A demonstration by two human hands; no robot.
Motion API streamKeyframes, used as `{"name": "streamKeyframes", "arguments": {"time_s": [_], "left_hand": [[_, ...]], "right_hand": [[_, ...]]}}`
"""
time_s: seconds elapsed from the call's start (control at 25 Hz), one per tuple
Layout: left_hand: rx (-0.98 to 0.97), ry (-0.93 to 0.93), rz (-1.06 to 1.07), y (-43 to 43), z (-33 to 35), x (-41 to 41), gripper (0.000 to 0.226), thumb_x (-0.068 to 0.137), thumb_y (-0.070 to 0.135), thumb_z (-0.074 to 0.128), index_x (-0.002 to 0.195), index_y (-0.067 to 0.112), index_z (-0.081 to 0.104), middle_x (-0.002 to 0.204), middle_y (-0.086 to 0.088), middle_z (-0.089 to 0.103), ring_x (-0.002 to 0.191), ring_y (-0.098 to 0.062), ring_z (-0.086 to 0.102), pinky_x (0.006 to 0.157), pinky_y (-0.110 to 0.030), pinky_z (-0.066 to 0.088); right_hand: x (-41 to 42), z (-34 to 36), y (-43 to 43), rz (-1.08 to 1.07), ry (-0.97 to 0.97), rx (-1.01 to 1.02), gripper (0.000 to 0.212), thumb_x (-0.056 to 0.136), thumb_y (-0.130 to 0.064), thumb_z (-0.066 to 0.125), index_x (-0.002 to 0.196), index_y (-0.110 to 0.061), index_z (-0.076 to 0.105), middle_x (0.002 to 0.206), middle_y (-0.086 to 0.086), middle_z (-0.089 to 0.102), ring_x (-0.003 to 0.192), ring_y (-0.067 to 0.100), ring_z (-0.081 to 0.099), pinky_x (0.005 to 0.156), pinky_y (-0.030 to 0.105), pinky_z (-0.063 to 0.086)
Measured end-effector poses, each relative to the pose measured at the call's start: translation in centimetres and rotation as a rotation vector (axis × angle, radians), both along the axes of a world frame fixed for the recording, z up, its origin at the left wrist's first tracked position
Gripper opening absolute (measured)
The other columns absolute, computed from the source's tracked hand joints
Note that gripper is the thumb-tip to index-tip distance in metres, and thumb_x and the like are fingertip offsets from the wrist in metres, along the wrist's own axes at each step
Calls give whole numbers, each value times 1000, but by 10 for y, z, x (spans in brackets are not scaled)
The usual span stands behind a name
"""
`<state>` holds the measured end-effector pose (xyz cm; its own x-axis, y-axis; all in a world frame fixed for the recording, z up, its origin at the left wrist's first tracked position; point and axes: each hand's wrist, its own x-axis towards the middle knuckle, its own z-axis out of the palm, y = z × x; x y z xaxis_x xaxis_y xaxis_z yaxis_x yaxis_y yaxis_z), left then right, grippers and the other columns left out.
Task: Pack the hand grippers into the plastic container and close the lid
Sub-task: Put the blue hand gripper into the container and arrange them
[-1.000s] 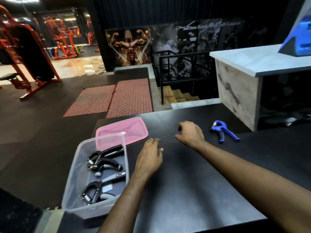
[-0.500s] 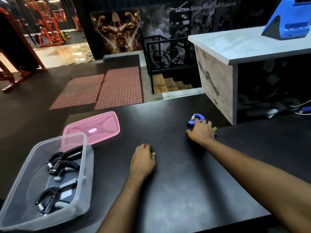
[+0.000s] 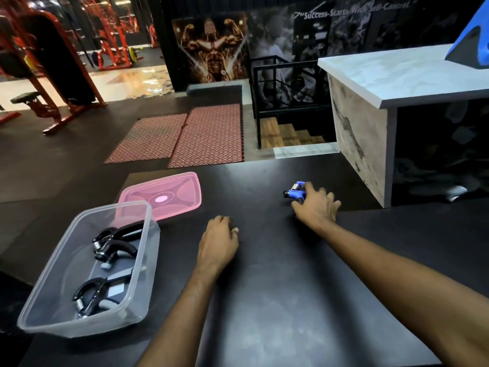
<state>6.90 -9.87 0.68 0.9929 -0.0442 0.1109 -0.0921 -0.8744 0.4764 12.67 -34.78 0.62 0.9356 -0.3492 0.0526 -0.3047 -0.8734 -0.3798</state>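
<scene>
Since half a second ago, little is being changed: the blue hand gripper (image 3: pixel 295 193) is being enclosed on the black bench (image 3: pixel 277 300) by the right hand (image 3: pixel 316 206), well right of the clear container (image 3: pixel 45 312); the left hand (image 3: pixel 218 243) is being rested loosely curled, empty.

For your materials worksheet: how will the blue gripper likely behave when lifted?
The blue gripper looks small under the right hand, so probably light. Its hard handles likely stay stiff, though the visible spring may let them squeeze together.
</scene>
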Motion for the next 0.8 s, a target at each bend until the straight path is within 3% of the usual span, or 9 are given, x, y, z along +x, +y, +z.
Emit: {"name": "streamKeyframes", "arguments": {"time_s": [0.44,0.68,0.8], "left_hand": [[-20,-226,213,131,67,-22,37,88,13,55,122,2,62,123,-19,63,116,-35,56,101,-41,44],[-6,-187,390,235,74,-54,32,86,9,50,114,4,65,117,-20,65,110,-38,60,91,-44,50],[8,-126,420,277,66,-66,35,87,10,51,120,2,62,121,-20,63,114,-37,57,97,-42,47]], "right_hand": [[7,57,153,335,-219,51,39,76,-44,54,112,-29,53,110,9,62,104,34,51,89,46,37],[-5,76,252,543,-264,129,37,69,-41,57,105,-32,57,106,2,64,102,29,52,82,42,32],[-14,77,296,643,-270,126,40,68,-42,58,107,-35,58,110,-1,65,108,27,52,82,41,29]]}}
